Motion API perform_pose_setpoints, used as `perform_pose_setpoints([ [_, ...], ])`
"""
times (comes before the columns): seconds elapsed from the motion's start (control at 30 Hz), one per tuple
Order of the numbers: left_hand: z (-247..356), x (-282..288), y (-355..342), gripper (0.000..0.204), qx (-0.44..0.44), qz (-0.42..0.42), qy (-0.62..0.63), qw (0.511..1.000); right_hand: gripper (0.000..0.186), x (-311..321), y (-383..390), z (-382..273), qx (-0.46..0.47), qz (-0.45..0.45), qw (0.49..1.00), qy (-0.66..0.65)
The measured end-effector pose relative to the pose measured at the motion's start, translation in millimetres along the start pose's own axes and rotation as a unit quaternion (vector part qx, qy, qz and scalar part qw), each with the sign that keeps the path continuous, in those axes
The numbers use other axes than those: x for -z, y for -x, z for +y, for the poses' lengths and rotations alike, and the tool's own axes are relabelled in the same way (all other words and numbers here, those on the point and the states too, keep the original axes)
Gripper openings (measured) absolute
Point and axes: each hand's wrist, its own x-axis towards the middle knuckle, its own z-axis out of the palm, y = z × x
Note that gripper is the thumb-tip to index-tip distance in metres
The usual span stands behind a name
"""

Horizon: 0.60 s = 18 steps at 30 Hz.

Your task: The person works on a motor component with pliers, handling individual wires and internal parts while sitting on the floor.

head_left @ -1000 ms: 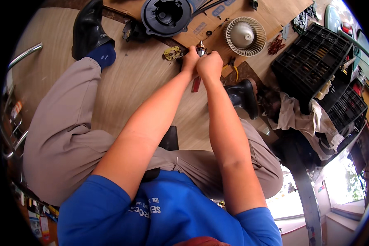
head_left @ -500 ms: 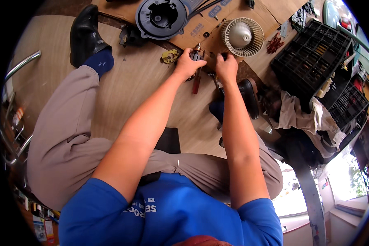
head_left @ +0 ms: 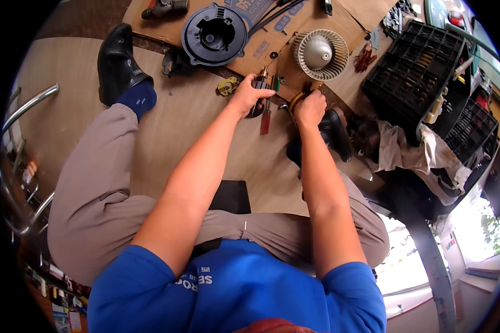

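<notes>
My left hand point(head_left: 248, 99) is closed round a motor armature point(head_left: 260, 82), dark-bodied with a copper-coloured end pointing away from me. My right hand point(head_left: 310, 109) grips yellow-handled pliers point(head_left: 298, 100); their curved handle shows beside the fingers, and the rest is partly hidden by the hand. Below the armature lies a screwdriver with a red handle point(head_left: 265, 123). A yellow metal plate point(head_left: 228, 86) rests on the floor left of my left hand. Beyond my right hand sits a pale blower fan wheel point(head_left: 321, 54) on the cardboard point(head_left: 261, 61).
A round black housing point(head_left: 214, 34) lies on the cardboard at the far left, near a dark power tool point(head_left: 165, 8). Black plastic crates point(head_left: 414, 77) with a cloth point(head_left: 419, 150) stand at right. Red bits point(head_left: 365, 58) lie beside the fan wheel. My shoes point(head_left: 116, 66) flank the work area.
My right hand has moved slightly nearer to me, from beside the fan wheel, and now holds the yellow-handled pliers. My left hand keeps hold of the armature, a little lower.
</notes>
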Motion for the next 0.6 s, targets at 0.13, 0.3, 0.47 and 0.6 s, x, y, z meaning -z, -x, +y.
perform_pose_setpoints([
  [0.13,14,5,15,0.052,0.004,-0.054,0.074,0.996,0.021,3,-3,16,0.050,-0.046,0.995,0.073],
  [0.3,46,1,44,0.045,-0.034,-0.134,0.129,0.982,0.015,33,25,27,0.054,-0.018,0.998,0.000],
  [0.47,88,-32,84,0.052,-0.072,-0.187,0.136,0.970,0.021,91,36,33,0.132,0.023,0.979,-0.156],
  [0.6,134,-77,142,0.049,-0.105,-0.175,0.152,0.967,0.019,185,49,20,0.215,0.104,0.919,-0.314],
])
